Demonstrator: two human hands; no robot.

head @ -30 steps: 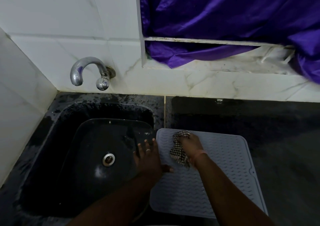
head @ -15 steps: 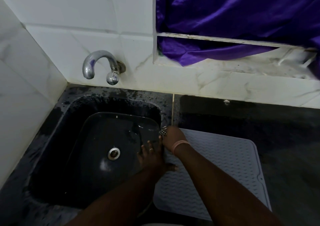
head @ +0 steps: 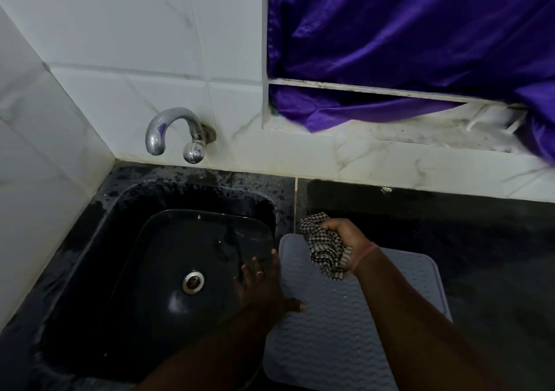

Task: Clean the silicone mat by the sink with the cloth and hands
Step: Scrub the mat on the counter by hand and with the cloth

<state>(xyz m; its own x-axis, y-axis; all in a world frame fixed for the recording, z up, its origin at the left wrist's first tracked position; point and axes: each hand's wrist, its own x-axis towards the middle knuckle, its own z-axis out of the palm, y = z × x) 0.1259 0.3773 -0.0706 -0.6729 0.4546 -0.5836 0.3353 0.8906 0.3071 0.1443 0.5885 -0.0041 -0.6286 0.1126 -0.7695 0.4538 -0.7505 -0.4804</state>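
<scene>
A pale grey ribbed silicone mat (head: 345, 336) lies flat on the dark counter just right of the sink. My right hand (head: 345, 234) is closed around a bunched black-and-white checked cloth (head: 326, 249) over the mat's far left corner; cloth ends hang down onto the mat. My left hand (head: 264, 288) lies flat with fingers spread at the mat's left edge, its thumb on the mat and its fingers reaching over the sink rim. A ring shows on one finger.
The black sink (head: 126, 240) with a metal drain (head: 193, 282) fills the left. A chrome tap (head: 177, 134) juts from the white tiled wall above it. Purple fabric (head: 405, 36) hangs over a ledge at upper right. Dark counter (head: 495, 270) extends right of the mat.
My right hand has carried the cloth from the mat's upper middle to its far left corner, and the cloth now hangs more visibly. My left hand stays at the mat's left edge.
</scene>
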